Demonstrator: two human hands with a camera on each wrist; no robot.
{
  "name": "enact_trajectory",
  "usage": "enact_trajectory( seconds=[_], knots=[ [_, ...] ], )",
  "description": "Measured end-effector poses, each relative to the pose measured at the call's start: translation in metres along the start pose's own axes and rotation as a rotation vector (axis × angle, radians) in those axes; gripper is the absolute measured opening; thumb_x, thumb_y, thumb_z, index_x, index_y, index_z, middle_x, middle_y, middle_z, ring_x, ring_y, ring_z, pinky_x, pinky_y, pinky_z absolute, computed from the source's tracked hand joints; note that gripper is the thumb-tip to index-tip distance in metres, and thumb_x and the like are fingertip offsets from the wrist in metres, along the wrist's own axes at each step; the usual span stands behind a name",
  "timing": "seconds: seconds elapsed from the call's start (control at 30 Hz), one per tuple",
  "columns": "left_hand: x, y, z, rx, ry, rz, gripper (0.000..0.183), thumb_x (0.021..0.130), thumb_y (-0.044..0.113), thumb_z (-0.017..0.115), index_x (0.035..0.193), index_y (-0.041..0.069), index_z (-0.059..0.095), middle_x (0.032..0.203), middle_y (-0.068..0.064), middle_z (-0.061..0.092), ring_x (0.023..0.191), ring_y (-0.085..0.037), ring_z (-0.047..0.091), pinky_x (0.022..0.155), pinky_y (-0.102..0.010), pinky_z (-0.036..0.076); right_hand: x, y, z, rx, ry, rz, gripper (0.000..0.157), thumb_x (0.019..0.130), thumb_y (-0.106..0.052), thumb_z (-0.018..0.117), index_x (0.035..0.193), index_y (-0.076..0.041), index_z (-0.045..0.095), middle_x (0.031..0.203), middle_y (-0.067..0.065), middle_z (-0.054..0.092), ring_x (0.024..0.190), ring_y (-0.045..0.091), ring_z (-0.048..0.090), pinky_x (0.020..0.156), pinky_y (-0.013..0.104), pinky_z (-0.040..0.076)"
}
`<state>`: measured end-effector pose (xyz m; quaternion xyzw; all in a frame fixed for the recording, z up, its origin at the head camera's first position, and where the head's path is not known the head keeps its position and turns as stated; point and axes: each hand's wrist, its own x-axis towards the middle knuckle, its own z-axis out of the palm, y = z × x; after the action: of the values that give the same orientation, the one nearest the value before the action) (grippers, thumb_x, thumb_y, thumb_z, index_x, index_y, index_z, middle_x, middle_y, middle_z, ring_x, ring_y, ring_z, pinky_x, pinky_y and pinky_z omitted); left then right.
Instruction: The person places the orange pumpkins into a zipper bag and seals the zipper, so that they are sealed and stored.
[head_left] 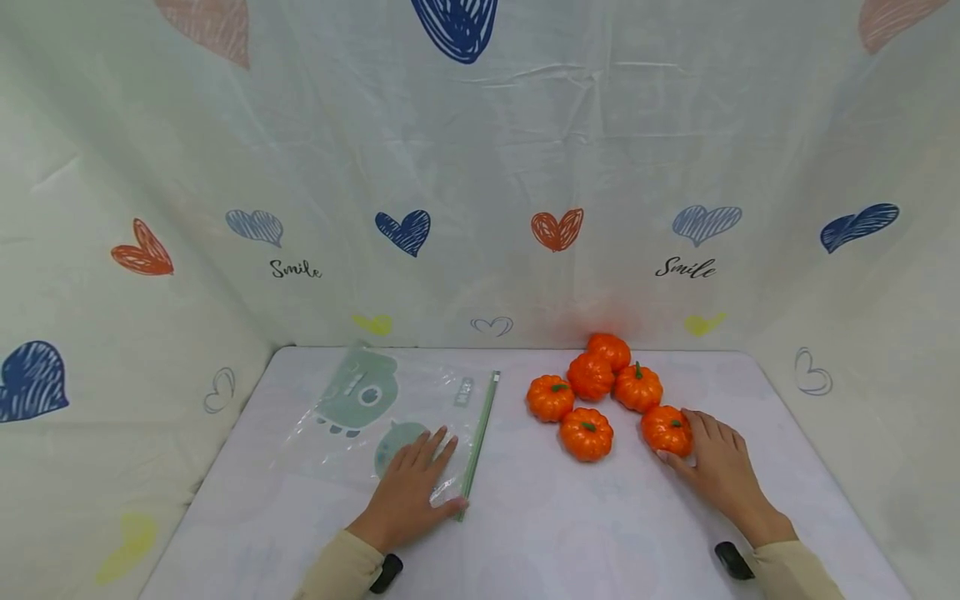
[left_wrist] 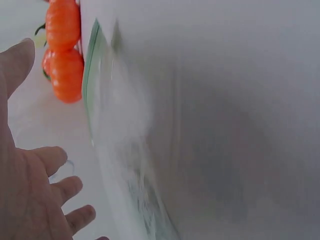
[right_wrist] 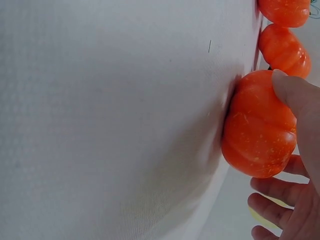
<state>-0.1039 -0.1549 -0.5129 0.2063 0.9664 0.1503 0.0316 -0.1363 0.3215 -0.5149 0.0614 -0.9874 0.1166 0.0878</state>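
Observation:
My right hand [head_left: 718,467] holds a small orange pumpkin [head_left: 667,431] at the right end of a group, thumb on its near side and fingers at its far side. The right wrist view shows the thumb against that pumpkin's skin, with the pumpkin low at the tabletop. Over on the left, my left hand [head_left: 411,492] has its fingers spread above a clear zip bag [head_left: 431,379] with green monster prints. Its thumb lies over the near end of the bag's green zip strip [head_left: 480,446]. In the left wrist view the left palm and fingers hold nothing.
Several more pumpkins cluster at the middle right, among them one at the front [head_left: 587,434] and one at the left [head_left: 550,397]. A white table [head_left: 540,533] carries everything, and a heart-printed curtain [head_left: 480,167] rises behind it and at both sides.

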Motion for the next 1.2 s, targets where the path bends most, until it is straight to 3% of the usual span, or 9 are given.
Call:
enact_trajectory(
  seconds=[0.23, 0.47, 0.6, 0.97, 1.2],
  knots=[
    [-0.002, 0.017, 0.005, -0.013, -0.038, 0.040, 0.086, 0.097, 0.065, 0.063, 0.162, 0.011, 0.044, 0.170, -0.014, 0.035, 0.154, -0.042, 0.035, 0.121, -0.063, 0.033, 0.001, 0.001, -0.001, -0.003, -0.019, 0.010, 0.084, 0.085, -0.029, 0.088, 0.143, 0.014, 0.044, 0.136, 0.040, 0.049, 0.126, 0.056, 0.044, 0.109, 0.076, 0.031],
    [-0.001, 0.030, 0.013, 0.051, -0.097, 0.039, 0.076, 0.098, 0.065, 0.061, 0.159, 0.020, 0.051, 0.169, -0.012, 0.037, 0.150, -0.039, 0.041, 0.119, -0.059, 0.038, 0.000, -0.001, 0.000, -0.002, -0.013, 0.019, 0.084, 0.084, -0.029, 0.089, 0.143, 0.014, 0.045, 0.136, 0.039, 0.051, 0.127, 0.056, 0.045, 0.110, 0.076, 0.031],
    [-0.002, 0.034, 0.015, 0.059, -0.094, 0.029, 0.071, 0.098, 0.064, 0.063, 0.153, 0.019, 0.058, 0.165, -0.013, 0.041, 0.144, -0.036, 0.046, 0.115, -0.059, 0.042, 0.000, 0.000, 0.000, -0.001, -0.011, 0.014, 0.084, 0.084, -0.029, 0.089, 0.142, 0.014, 0.045, 0.135, 0.039, 0.051, 0.126, 0.056, 0.045, 0.110, 0.076, 0.032],
    [-0.001, 0.036, 0.020, 0.008, 0.068, 0.006, 0.051, 0.101, 0.043, 0.069, 0.137, 0.007, 0.067, 0.144, -0.012, 0.061, 0.130, -0.030, 0.059, 0.101, -0.053, 0.055, 0.001, 0.000, 0.000, -0.004, -0.007, 0.007, 0.084, 0.084, -0.029, 0.089, 0.143, 0.013, 0.045, 0.134, 0.039, 0.052, 0.125, 0.056, 0.046, 0.109, 0.076, 0.033],
    [0.002, 0.040, 0.018, -0.009, 0.199, -0.019, 0.029, 0.101, 0.017, 0.069, 0.126, 0.002, 0.072, 0.126, -0.009, 0.070, 0.115, -0.027, 0.067, 0.087, -0.048, 0.058, 0.002, -0.001, -0.002, -0.006, -0.042, 0.019, 0.086, 0.086, -0.031, 0.088, 0.144, 0.013, 0.044, 0.137, 0.040, 0.051, 0.128, 0.057, 0.045, 0.111, 0.076, 0.032]
  ],
)
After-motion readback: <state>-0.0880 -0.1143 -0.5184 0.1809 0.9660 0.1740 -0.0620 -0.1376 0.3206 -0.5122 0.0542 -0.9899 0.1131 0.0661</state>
